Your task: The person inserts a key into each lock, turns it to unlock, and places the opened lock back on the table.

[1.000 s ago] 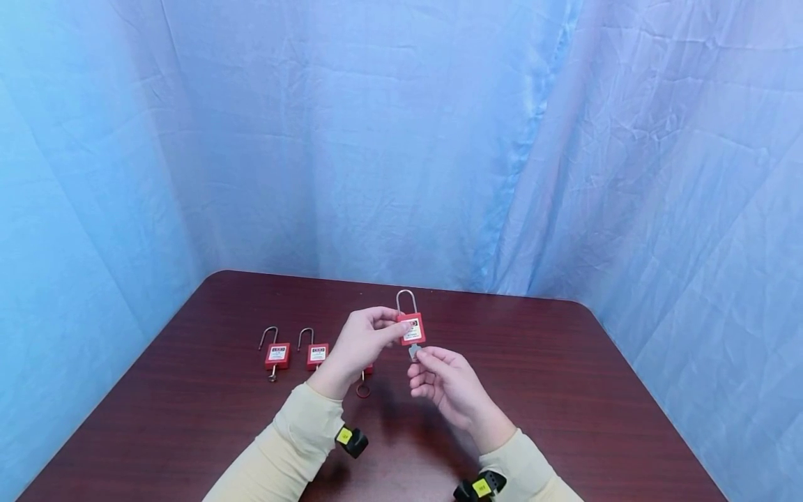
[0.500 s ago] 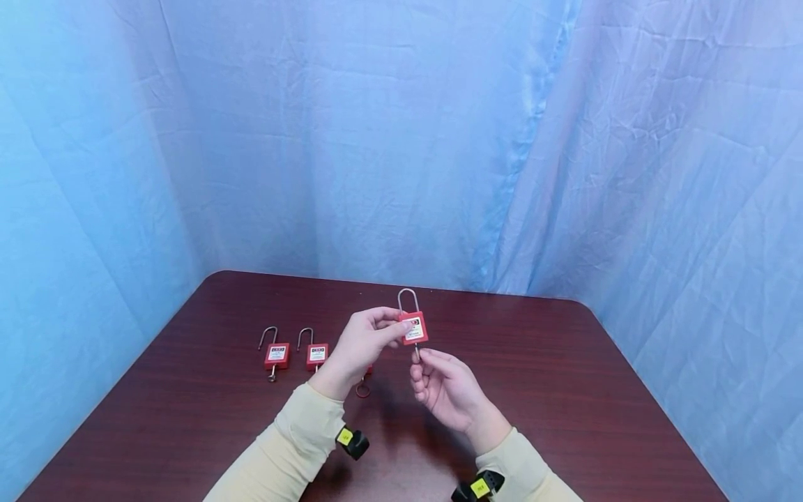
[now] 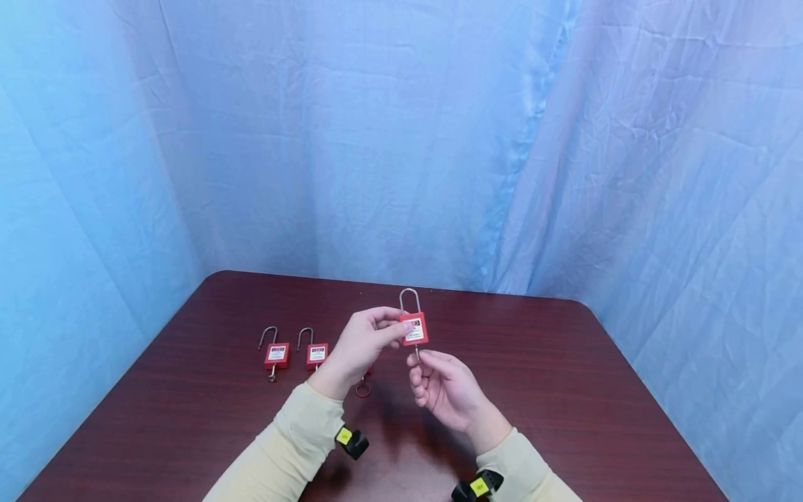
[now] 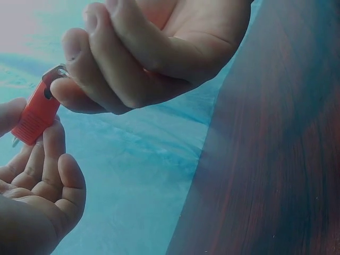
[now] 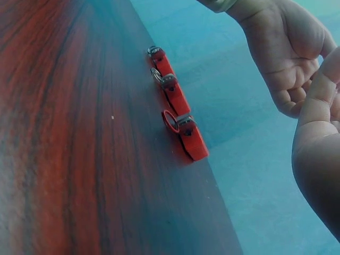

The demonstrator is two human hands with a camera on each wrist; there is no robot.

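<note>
One red padlock (image 3: 414, 328), steel shackle upright, raised over the table.
Left hand (image 3: 362, 345) pinches its boxy plastic body; right hand (image 3: 444, 387) pinches the key (image 3: 417, 353) beneath.

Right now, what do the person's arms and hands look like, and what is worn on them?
Both hands, left and right, are bare. Long cream fabric sleeves cover both arms to the wrists. Under each wrist sits a small black device with a yellow label, another on the right.
</note>
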